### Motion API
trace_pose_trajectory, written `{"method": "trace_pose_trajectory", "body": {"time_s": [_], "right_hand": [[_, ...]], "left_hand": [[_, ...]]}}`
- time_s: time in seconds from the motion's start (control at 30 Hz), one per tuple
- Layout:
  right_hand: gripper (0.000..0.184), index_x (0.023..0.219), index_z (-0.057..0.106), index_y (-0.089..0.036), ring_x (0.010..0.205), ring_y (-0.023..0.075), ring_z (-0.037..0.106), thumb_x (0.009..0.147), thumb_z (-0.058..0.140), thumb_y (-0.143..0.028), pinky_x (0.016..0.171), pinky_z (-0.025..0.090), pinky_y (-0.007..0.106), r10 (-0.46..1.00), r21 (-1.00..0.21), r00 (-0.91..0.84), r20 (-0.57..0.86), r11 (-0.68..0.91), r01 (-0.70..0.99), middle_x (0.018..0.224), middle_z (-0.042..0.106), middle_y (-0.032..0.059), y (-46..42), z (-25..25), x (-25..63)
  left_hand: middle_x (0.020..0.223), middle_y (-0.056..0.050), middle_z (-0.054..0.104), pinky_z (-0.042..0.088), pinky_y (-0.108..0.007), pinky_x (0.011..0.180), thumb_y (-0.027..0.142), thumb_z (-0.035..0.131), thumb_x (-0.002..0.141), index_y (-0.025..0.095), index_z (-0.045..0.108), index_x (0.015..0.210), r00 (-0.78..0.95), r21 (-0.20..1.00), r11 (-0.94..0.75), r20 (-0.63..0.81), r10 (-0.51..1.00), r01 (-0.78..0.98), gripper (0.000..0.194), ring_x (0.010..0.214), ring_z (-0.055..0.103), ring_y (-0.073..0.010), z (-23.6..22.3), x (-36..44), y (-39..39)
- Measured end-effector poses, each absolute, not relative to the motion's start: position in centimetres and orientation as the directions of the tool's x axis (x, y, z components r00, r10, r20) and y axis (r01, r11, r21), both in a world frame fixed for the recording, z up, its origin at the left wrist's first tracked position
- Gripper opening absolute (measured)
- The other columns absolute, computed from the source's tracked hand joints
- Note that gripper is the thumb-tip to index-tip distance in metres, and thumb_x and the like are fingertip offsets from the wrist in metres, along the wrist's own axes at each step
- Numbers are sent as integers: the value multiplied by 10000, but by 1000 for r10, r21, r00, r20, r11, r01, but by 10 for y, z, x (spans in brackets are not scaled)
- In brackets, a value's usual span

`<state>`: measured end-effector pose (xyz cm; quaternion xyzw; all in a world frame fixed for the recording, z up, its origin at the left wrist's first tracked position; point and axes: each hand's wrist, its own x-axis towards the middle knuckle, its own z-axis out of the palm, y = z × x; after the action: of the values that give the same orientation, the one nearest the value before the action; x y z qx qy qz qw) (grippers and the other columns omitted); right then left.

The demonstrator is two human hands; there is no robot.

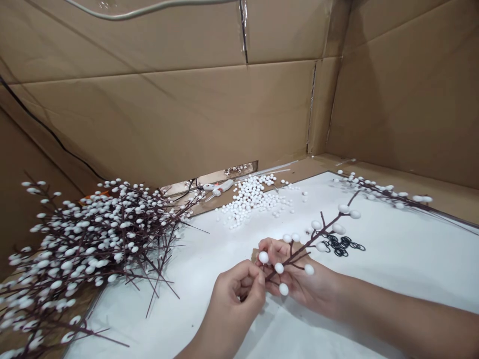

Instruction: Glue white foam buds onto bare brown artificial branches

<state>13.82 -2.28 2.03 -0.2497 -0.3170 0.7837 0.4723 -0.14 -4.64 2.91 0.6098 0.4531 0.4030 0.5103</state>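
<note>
**Held branch pinched in both hands, over white sheet**

Left to right, from my side:

Far left: big heap of berry branches [86,244], dark stems, white foam balls. It sits partly on the white sheet [389,284] and runs out past the sheet's left edge, well apart from my hands.

My left hand [234,304] is narrow, thumb and fingers closed in a pinch on the lower end of the held branch [310,241]. That branch is up off the sheet, between my two hands, and its tip points up and right toward the far edge of the sheet.

Further back, against the cardboard wall [179,114]: white glue gun [220,187] lying on its side, just left of a loose pile of white foam balls [249,199].

My right hand [299,279] is palm up, fingers curled, stem lying across them, also holding the held branch, balls on either side.

Just beyond it on the sheet: small cluster of black rubber rings [342,244].

Far right: second berry branch [389,192] lying along the sheet's far edge, not touched.
</note>
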Motion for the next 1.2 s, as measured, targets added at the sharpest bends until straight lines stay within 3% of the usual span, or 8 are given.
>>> {"method": "trace_pose_trajectory", "body": {"time_s": [0.1,0.27,0.4,0.63,0.9,1.2], "right_hand": [[252,651,567,-152,565,82,473,633,745,-329,463,342,208,897,-741,-431,-98,-355,-570,778,540,15,-24,24,139],[241,789,605,-161,556,81,458,686,702,-355,484,344,210,883,-761,-460,-97,-363,-537,728,524,11,-26,26,141],[250,759,607,-162,558,87,472,671,709,-373,488,346,216,876,-773,-480,-54,-341,-535,739,533,13,-27,28,142],[296,749,633,-170,597,107,493,583,769,-374,494,355,225,910,-790,-396,-123,-331,-516,755,550,14,-29,32,142],[220,757,654,-179,572,83,469,601,770,-281,486,360,195,904,-703,-411,-120,-370,-607,706,559,-3,-31,30,138],[236,773,646,-184,573,85,479,608,762,-307,504,369,201,901,-720,-411,-142,-379,-582,715,556,-4,-31,29,140]], "left_hand": [[599,-20,638,414,-187,501,349,529,783,179,521,610,265,988,-57,17,964,145,242,548,536,-118,29,-1,-47],[613,-39,669,408,-201,520,360,529,780,183,516,616,281,987,-45,1,960,153,242,578,551,-134,31,-2,-46],[629,-50,688,396,-209,508,395,537,771,180,547,618,279,988,-46,2,960,151,265,568,552,-139,31,-2,-45],[639,-50,677,403,-206,540,416,515,789,163,608,658,280,989,-42,0,960,144,300,587,543,-130,30,-1,-44],[629,-34,655,377,-197,509,374,497,808,165,614,673,251,974,-88,33,967,209,274,561,507,-117,24,-3,-47],[617,-42,655,388,-207,518,386,506,799,161,608,663,262,983,-55,7,965,176,282,583,537,-134,29,-1,-48]]}}
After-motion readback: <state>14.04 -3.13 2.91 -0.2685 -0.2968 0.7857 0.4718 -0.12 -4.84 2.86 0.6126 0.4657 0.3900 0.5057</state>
